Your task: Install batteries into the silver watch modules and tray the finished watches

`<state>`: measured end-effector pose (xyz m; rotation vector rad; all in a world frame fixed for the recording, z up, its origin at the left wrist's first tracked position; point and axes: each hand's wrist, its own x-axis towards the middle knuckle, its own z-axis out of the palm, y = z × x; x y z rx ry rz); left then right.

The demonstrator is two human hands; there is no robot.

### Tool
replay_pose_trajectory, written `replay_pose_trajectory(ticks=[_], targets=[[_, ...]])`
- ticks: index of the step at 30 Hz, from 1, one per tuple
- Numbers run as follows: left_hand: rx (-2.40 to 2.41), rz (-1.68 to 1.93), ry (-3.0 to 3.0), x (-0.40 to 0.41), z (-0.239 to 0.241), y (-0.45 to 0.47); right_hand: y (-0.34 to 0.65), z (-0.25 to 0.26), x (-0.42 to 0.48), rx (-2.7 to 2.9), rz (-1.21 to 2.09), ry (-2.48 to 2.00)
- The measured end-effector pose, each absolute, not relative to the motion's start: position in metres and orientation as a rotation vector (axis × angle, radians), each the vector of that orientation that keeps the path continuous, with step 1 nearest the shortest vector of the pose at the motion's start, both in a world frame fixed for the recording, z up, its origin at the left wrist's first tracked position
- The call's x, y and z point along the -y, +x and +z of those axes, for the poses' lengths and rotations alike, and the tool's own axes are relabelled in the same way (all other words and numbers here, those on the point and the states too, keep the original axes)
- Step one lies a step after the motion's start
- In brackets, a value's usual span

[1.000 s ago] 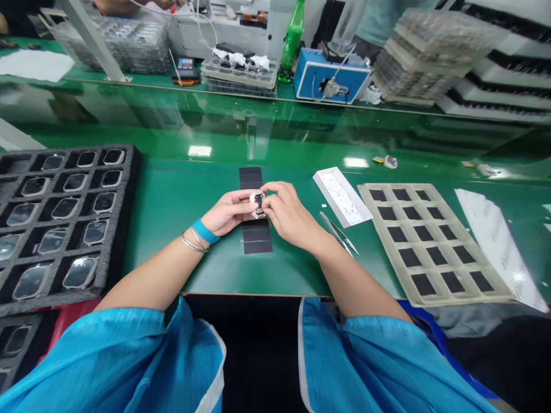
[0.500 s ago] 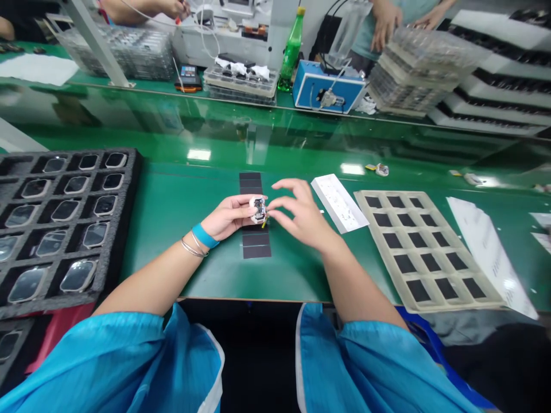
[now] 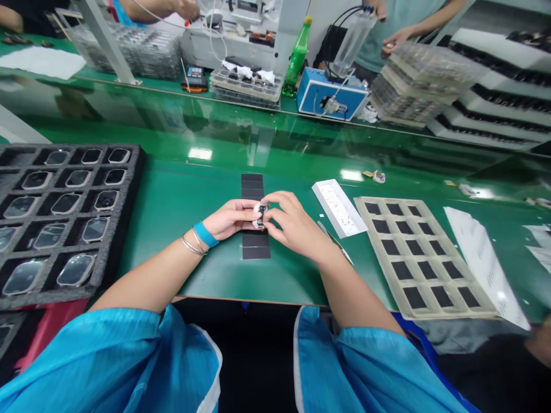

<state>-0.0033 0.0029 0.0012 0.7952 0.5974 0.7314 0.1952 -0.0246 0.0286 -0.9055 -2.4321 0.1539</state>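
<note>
My left hand (image 3: 230, 219) pinches a small white-and-black electronic watch module (image 3: 260, 215) between thumb and fingers. From the right, the curled fingers of my right hand (image 3: 287, 223) grip the module's near side and cover part of it. The module is held tilted above a strip of black adhesive pieces (image 3: 255, 245) lying on the green table. Fine details on the module are too small to make out. Beside my right forearm lie slim metal tweezers (image 3: 340, 246), partly hidden by it.
A grey foam tray (image 3: 124, 212) of watch cases stands at left. To the right are a white shallow box (image 3: 340, 207), a beige compartment tray (image 3: 430, 314) with black squares, and white paper strips (image 3: 482, 258). A blue device (image 3: 318, 94) and green bottle (image 3: 298, 54) stand behind.
My right fingers have closed in on the module, which has turned more edge-on. The tweezers now show beside my right forearm. A co-worker's hands behind have moved.
</note>
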Motion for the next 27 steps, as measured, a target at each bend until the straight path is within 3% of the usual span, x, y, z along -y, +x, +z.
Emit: replay_pose_trajectory(ticks=[12,27], targets=[[-0.622,0.739,0.815,-0.003,0.001,-0.007,0.220,0.039,0.016,2.118,0.192,-0.972],[-0.624,0.669,0.807,-0.003,0.003,-0.006,0.199,0.030,0.022,2.368,0.247,-0.810]])
